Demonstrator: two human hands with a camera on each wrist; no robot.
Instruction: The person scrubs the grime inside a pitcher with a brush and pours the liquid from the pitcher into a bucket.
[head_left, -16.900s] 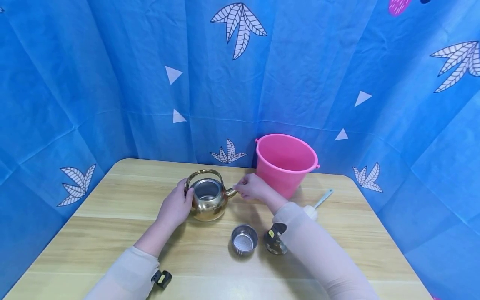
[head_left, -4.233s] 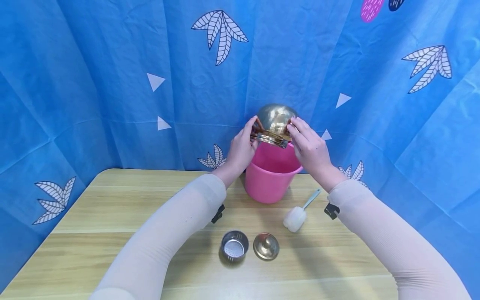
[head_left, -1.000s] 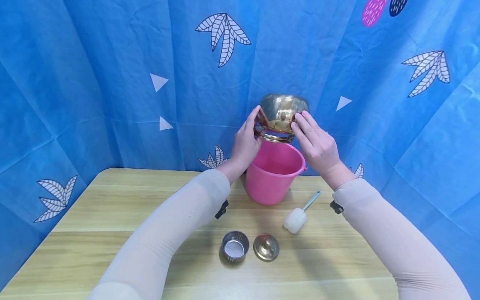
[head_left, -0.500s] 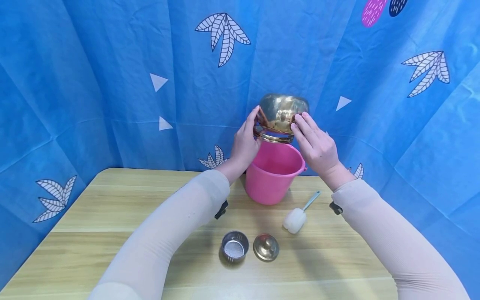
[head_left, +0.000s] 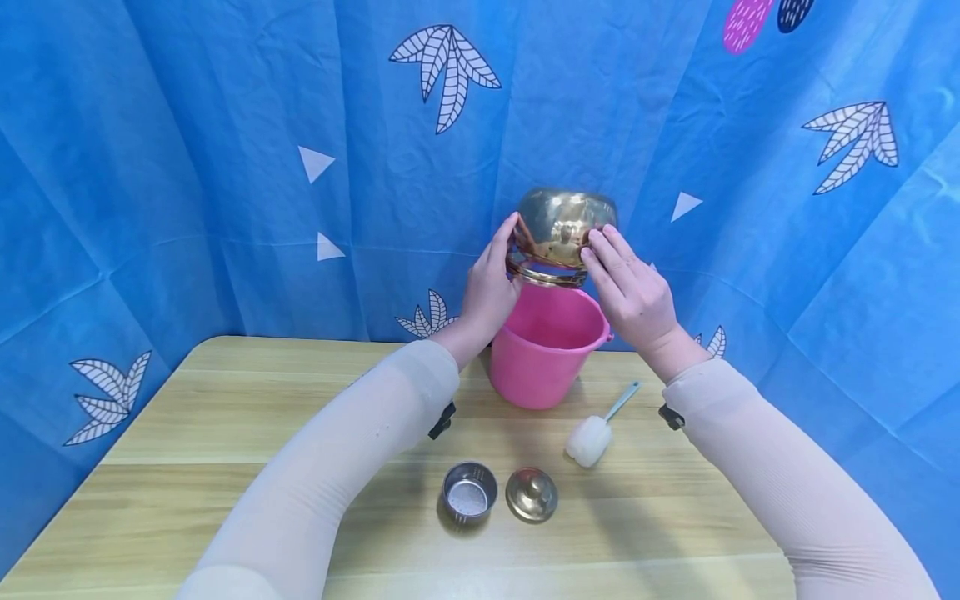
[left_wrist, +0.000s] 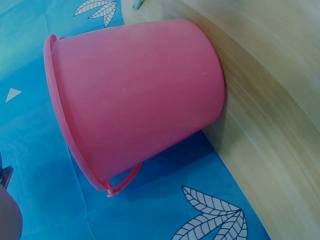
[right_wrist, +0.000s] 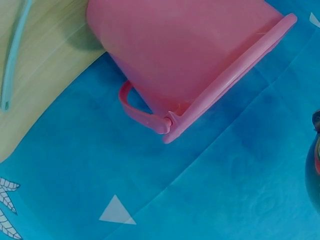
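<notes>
In the head view a brass-coloured kettle [head_left: 566,225] is held upside down above the pink bucket [head_left: 536,375]. Its base faces up and its handle [head_left: 546,276] hangs low, near the bucket's far rim. My left hand [head_left: 487,287] grips the kettle's left side by the handle, thumb hidden. On the right side, my right hand [head_left: 633,292] holds the body with its fingers laid along the metal; that thumb is out of sight too. The kettle's opening and spout are hidden. Both wrist views show mostly the bucket's outer wall.
On the wooden table [head_left: 247,433] a steel strainer cup [head_left: 469,493] stands beside the brass lid [head_left: 532,495]. Right of them lies a white sponge brush [head_left: 589,440] with a pale blue handle. A patterned blue curtain [head_left: 420,183] hangs behind the table.
The kettle stood upright on the table in the oldest frame; both hands have since raised and inverted it over the bucket. Over the last second, hands and kettle stay practically still.
</notes>
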